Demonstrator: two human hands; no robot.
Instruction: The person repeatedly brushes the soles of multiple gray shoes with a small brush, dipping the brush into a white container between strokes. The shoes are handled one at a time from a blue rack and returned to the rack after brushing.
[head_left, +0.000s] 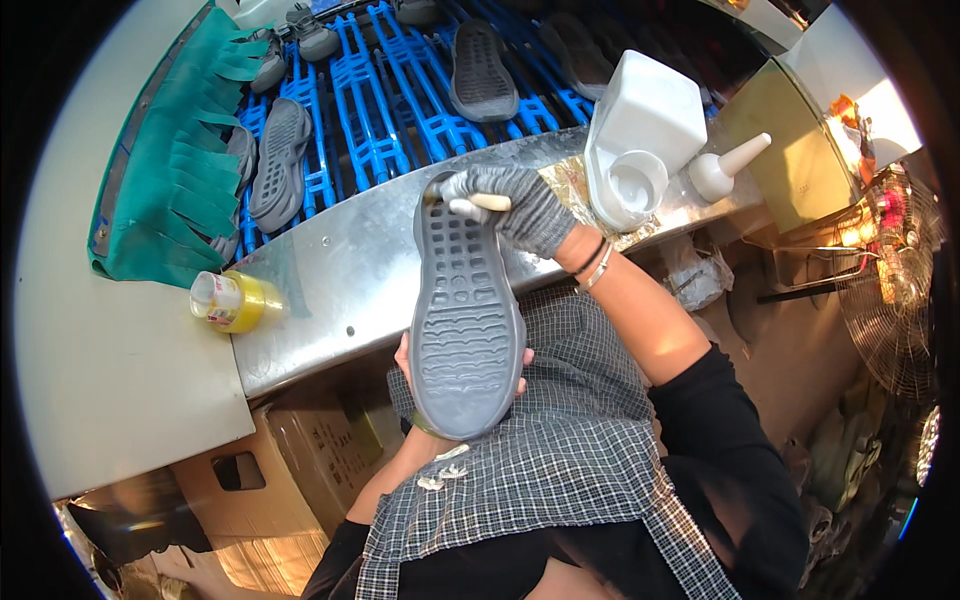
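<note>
A grey shoe sole (469, 315) lies upright before me, its gridded inner face towards the camera. My left hand (405, 360) holds it from beneath, mostly hidden, with fingers showing at both edges. My right hand (517, 206), in a grey knitted glove, grips a brush (491, 202) with a pale handle; its head is at the sole's far end, largely hidden by the fingers. To the right of the glove stands a white plastic container (649, 112) with a round cup (636, 182) in front. Beside it is a white squeeze bottle (712, 176) with a long nozzle.
A metal ledge (300, 300) borders a conveyor of blue plastic racks (367, 105), bearing soles (281, 165) and shoes (311, 34). Green strip curtain (172, 165) hangs at left. Yellow tape rolls (251, 300) sit on the ledge's left end. A wire-guarded fan (892, 285) stands at right.
</note>
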